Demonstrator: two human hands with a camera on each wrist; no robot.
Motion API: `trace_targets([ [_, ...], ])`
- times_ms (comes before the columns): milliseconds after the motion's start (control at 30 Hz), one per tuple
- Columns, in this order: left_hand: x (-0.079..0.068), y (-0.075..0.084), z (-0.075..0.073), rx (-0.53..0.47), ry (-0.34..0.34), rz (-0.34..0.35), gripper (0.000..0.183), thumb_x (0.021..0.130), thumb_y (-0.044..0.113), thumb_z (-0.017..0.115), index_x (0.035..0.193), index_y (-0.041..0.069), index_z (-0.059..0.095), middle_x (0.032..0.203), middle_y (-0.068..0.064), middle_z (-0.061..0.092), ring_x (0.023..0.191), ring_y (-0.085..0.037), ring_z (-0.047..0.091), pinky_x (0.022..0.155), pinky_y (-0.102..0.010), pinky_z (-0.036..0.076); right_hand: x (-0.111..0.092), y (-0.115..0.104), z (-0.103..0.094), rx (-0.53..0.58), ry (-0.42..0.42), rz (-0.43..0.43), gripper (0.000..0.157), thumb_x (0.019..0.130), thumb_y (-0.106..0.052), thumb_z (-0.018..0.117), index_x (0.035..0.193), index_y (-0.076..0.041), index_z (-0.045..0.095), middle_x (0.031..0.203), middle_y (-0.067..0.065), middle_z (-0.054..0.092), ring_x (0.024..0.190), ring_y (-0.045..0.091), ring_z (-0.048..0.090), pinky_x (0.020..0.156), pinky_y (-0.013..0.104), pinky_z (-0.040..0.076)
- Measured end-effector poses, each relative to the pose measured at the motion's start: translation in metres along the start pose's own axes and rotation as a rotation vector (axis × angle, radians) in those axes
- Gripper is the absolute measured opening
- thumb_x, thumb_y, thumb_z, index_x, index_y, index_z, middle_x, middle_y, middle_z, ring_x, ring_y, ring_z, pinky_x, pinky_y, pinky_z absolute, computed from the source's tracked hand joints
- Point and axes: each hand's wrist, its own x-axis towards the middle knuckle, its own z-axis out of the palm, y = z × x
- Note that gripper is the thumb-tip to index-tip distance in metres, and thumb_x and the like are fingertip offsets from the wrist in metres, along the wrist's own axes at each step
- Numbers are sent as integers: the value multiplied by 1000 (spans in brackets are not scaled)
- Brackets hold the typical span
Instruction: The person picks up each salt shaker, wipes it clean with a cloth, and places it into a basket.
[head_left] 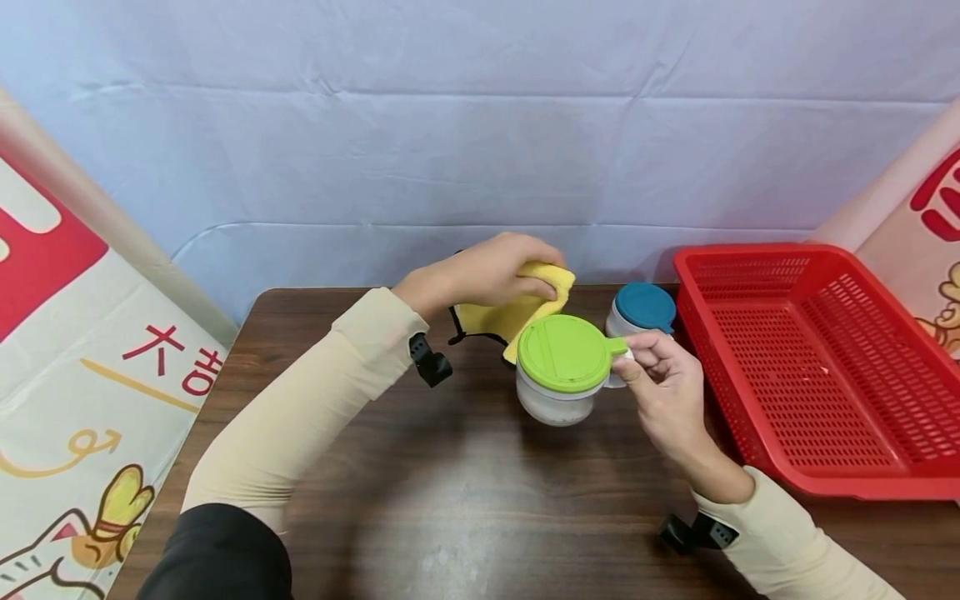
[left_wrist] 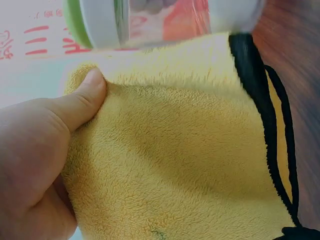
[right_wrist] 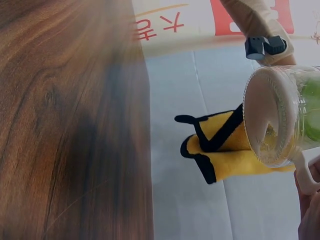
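My left hand (head_left: 495, 271) pinches a yellow cloth (head_left: 502, 317) with black edging; in the left wrist view the thumb presses on the fuzzy cloth (left_wrist: 175, 145). By its white handle my right hand (head_left: 667, 392) holds a clear jar (head_left: 555, 406) with a green lid (head_left: 566, 354), raised over the table. The cloth hangs just behind and left of the jar. In the right wrist view the jar's round base (right_wrist: 267, 120) faces the camera, and the cloth (right_wrist: 240, 165) shows beyond it. A second jar with a blue lid (head_left: 645, 306) stands behind my right hand.
A red perforated basket (head_left: 817, 358) stands at the right of the brown wooden table (head_left: 420, 500), beside the blue-lidded jar. A pale cloth backdrop (head_left: 450, 150) rises behind the table's far edge. Printed sheets flank both sides.
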Motion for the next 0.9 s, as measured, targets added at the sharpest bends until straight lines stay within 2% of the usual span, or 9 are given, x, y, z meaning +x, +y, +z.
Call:
trace_targets([
  [233, -17, -8, -8, -1, 21, -28, 14, 103, 21, 62, 112, 11, 66, 96, -1, 60, 88, -17, 52, 83, -30, 43, 2, -2, -1, 23, 4, 12, 16, 89, 9, 71, 101, -1, 71, 95, 4, 78, 83, 6, 72, 76, 17, 55],
  [400, -26, -12, -13, 5, 40, -23, 12, 104, 19, 59, 112, 12, 63, 100, 0, 61, 93, -17, 55, 88, -32, 44, 2, -2, -2, 17, 8, 21, 17, 89, 9, 71, 102, -3, 71, 95, 3, 78, 83, 6, 72, 76, 17, 55],
  [667, -35, -17, -15, 25, 75, -33, 12, 104, 12, 56, 116, 12, 61, 108, 0, 65, 106, -18, 60, 96, -34, 46, 3, -1, -3, 43, 4, 21, 19, 89, 12, 69, 102, -2, 70, 95, 4, 77, 84, 7, 72, 77, 18, 56],
  [900, -40, -14, -25, -24, 98, -16, 16, 104, 6, 56, 118, 9, 63, 110, -3, 66, 109, -18, 61, 100, -32, 45, 3, 0, -2, 46, 14, 26, 14, 90, 6, 72, 101, -3, 70, 94, 3, 77, 82, 5, 71, 74, 16, 55],
])
